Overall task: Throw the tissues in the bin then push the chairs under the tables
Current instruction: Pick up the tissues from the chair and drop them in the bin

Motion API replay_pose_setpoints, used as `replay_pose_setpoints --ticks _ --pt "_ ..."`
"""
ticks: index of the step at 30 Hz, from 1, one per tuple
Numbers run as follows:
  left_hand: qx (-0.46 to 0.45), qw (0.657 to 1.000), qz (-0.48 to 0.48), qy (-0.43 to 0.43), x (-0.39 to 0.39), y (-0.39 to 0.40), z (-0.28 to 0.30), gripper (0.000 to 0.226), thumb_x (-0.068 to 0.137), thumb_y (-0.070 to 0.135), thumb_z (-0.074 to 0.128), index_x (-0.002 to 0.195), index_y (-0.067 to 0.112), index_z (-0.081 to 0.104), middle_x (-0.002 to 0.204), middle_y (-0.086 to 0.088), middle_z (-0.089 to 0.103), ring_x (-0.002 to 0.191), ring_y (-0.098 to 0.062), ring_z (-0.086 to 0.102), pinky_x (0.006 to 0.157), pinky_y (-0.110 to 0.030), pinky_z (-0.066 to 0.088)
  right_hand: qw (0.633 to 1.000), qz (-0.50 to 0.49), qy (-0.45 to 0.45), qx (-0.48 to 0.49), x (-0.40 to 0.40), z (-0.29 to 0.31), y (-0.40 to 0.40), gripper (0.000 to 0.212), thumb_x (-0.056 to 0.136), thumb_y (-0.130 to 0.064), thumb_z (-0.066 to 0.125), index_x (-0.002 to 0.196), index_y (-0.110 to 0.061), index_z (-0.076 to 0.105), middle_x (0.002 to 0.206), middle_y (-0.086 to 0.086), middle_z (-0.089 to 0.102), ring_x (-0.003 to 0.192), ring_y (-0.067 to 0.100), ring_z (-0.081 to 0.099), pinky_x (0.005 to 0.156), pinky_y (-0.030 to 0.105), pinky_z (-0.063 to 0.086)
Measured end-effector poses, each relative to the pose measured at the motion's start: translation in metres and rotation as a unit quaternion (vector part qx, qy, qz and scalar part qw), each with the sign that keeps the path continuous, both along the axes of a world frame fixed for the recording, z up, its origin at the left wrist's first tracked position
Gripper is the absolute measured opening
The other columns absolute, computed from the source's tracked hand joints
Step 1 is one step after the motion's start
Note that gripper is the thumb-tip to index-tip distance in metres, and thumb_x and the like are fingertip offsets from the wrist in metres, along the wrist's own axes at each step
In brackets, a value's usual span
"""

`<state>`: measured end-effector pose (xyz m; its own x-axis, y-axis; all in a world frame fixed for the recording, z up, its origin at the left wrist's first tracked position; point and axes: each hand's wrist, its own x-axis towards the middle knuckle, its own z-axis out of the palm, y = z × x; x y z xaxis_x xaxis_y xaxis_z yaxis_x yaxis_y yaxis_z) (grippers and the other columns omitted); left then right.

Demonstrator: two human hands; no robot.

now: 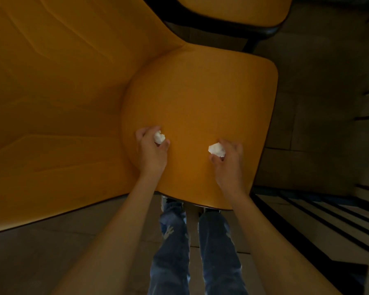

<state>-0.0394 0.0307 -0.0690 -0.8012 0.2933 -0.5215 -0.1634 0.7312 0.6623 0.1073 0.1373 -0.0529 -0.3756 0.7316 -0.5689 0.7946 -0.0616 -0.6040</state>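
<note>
Head view: two crumpled white tissues are gripped over an orange chair seat (200,99). One tissue (159,137) is pinched in the left hand (151,150), the other tissue (216,149) is clamped in the right hand (228,158). Both hands are held apart, low over the seat. A second orange seat (232,9) is seen beyond the hands. No writing can be read anywhere.

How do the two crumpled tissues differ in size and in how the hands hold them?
The left tissue looks smaller and sits partly enclosed by the left hand; the right tissue looks larger and more exposed, pinched at the fingertips of the right hand. Both are white, crumpled, and above the orange chair seat.
</note>
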Motion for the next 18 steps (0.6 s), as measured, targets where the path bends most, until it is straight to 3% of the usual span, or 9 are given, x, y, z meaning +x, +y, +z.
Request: replay_pose_setpoints --ticks 6,9,12,15,18 --pt "0.025 0.999 0.040 -0.005 0.001 0.007 0.000 0.035 0.092 0.007 0.066 0.126 0.008 0.062 0.124 0.001 0.040 0.101 -0.015 0.056 0.089 -0.021 0.050 1.000 0.004 -0.009 0.004 -0.007 -0.003 0.001 0.049 0.090 -0.013 0.070 0.135 -0.015 0.052 0.133 0.004 0.040 0.111 0.012 0.042 0.089 0.021 0.040" --pt "0.041 0.997 0.061 -0.023 0.006 0.014 0.000 0.036 0.091 0.010 0.068 0.126 0.014 0.062 0.125 0.000 0.048 0.094 -0.009 0.058 0.088 -0.027 0.054 1.000 0.002 -0.013 0.017 -0.010 -0.005 0.000 0.045 0.091 -0.014 0.068 0.133 -0.015 0.053 0.134 0.005 0.040 0.112 0.014 0.043 0.092 0.023 0.041" --pt "0.063 0.992 0.099 -0.048 0.011 0.019 -0.001 0.043 0.088 0.014 0.072 0.129 0.018 0.061 0.126 -0.001 0.058 0.104 -0.015 0.062 0.089 -0.037 0.057 0.999 -0.025 -0.020 0.026 -0.015 -0.005 0.004 0.036 0.095 -0.017 0.063 0.129 -0.014 0.055 0.134 0.006 0.046 0.108 0.013 0.047 0.090 0.026 0.044" --pt "0.057 0.991 0.109 -0.061 0.016 0.024 0.004 0.047 0.087 0.018 0.074 0.131 0.019 0.058 0.118 0.004 0.062 0.103 -0.013 0.061 0.083 -0.024 0.052 0.996 -0.079 0.022 -0.024 -0.020 -0.007 0.008 0.032 0.095 -0.023 0.063 0.125 -0.016 0.057 0.124 0.005 0.059 0.102 0.018 0.062 0.087 0.034 0.055" --pt "0.082 0.982 0.137 -0.096 0.021 0.027 0.014 0.043 0.087 0.019 0.074 0.128 0.020 0.060 0.105 0.014 0.065 0.097 -0.001 0.061 0.075 -0.014 0.047 0.981 -0.147 0.081 -0.098 -0.027 0.005 0.011 0.028 0.094 -0.021 0.065 0.121 -0.015 0.059 0.104 0.002 0.068 0.083 0.018 0.073 0.072 0.028 0.059"
